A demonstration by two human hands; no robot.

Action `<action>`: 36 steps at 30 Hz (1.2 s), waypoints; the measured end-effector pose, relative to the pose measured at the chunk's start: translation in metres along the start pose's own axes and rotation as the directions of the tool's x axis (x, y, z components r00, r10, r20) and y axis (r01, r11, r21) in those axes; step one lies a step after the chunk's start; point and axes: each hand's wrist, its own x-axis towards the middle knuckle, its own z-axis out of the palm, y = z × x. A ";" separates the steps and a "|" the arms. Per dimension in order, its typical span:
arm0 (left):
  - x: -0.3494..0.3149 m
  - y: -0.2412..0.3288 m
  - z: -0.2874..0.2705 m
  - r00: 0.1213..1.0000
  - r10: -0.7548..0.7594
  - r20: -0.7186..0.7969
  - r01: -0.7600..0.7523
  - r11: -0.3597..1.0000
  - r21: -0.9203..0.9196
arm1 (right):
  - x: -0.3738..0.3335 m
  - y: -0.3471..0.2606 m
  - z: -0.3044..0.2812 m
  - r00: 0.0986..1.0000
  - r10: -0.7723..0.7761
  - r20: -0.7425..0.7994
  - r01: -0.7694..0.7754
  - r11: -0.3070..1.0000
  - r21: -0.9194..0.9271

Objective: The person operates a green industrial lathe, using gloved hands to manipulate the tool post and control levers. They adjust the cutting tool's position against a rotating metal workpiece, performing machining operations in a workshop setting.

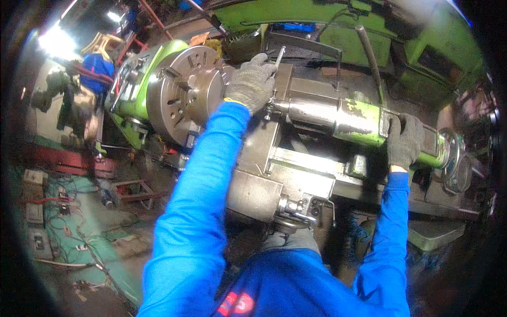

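My left hand (251,84), in a grey knit glove with a yellow cuff, reaches over the tool post area of a lathe. Its fingers curl away from me beside a short metal handle (280,56); what they close on is hidden. Left of it stands the round slotted faceplate (171,98) with a thick metal disc (207,95) in front. My right hand (405,141), also gloved, lies on the green tailstock (360,120), thumb and fingers apart. The tailstock's bright steel quill (311,112) points toward the left hand. A long lever (371,63) rises beyond the tailstock.
Below the hands are the carriage (253,195) and its crank handle (296,208). The tailstock handwheel (457,161) is at the right end. Cables (79,227) and a small rusty frame (134,191) lie on the floor at left. Green machine panels (354,45) stand behind.
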 end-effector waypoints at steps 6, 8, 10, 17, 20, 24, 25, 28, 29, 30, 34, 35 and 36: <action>0.014 -0.015 -0.043 0.839 0.439 0.322 -0.521 0.819 0.241 | 0.034 -0.009 -0.004 0.952 0.306 -0.021 -0.307 0.951 -0.041; 0.020 -0.020 -0.043 0.794 0.476 0.379 -0.585 0.768 0.261 | 0.039 -0.032 -0.010 0.932 0.363 0.008 -0.354 0.912 -0.205; 0.024 -0.031 -0.039 0.745 0.540 0.391 -0.656 0.699 0.285 | 0.036 -0.027 -0.003 0.943 0.333 -0.012 -0.324 0.910 -0.260; 0.019 -0.051 -0.032 0.771 0.290 0.568 -0.529 0.787 0.317 | 0.037 -0.024 0.003 0.948 0.318 -0.005 -0.303 0.900 -0.314; 0.008 -0.058 -0.023 0.794 0.316 0.519 -0.521 0.794 0.313 | 0.037 -0.018 0.010 0.948 0.318 0.007 -0.300 0.900 -0.317; 0.020 -0.043 -0.049 0.850 0.338 0.404 -0.466 0.840 0.279 | 0.035 -0.023 0.006 0.940 0.341 0.001 -0.320 0.884 -0.340; 0.020 -0.042 -0.053 0.878 0.337 0.339 -0.433 0.862 0.263 | 0.035 -0.021 0.007 0.942 0.335 0.003 -0.314 0.885 -0.344; 0.005 -0.045 -0.047 0.949 0.289 -0.125 -0.300 0.950 -0.082 | 0.037 -0.016 0.008 0.945 0.327 0.011 -0.303 0.887 -0.348; -0.002 -0.040 -0.046 0.976 0.215 -0.036 -0.218 0.956 -0.198 | 0.036 -0.016 0.006 0.943 0.332 0.014 -0.306 0.886 -0.348; -0.009 -0.037 -0.042 0.981 0.192 0.027 -0.177 0.945 -0.274 | 0.037 -0.019 0.005 0.943 0.333 0.018 -0.307 0.887 -0.345; -0.034 -0.053 0.024 0.941 0.325 0.095 -0.300 0.931 -0.206 | 0.038 -0.023 0.008 0.939 0.342 0.031 -0.314 0.893 -0.323; -0.036 -0.053 0.036 0.908 0.412 0.075 -0.404 0.909 -0.098 | 0.039 -0.024 0.008 0.938 0.345 0.036 -0.314 0.890 -0.330; -0.034 -0.044 0.034 0.936 0.313 0.161 -0.294 0.947 -0.131 | 0.039 -0.023 0.005 0.936 0.351 0.037 -0.318 0.884 -0.342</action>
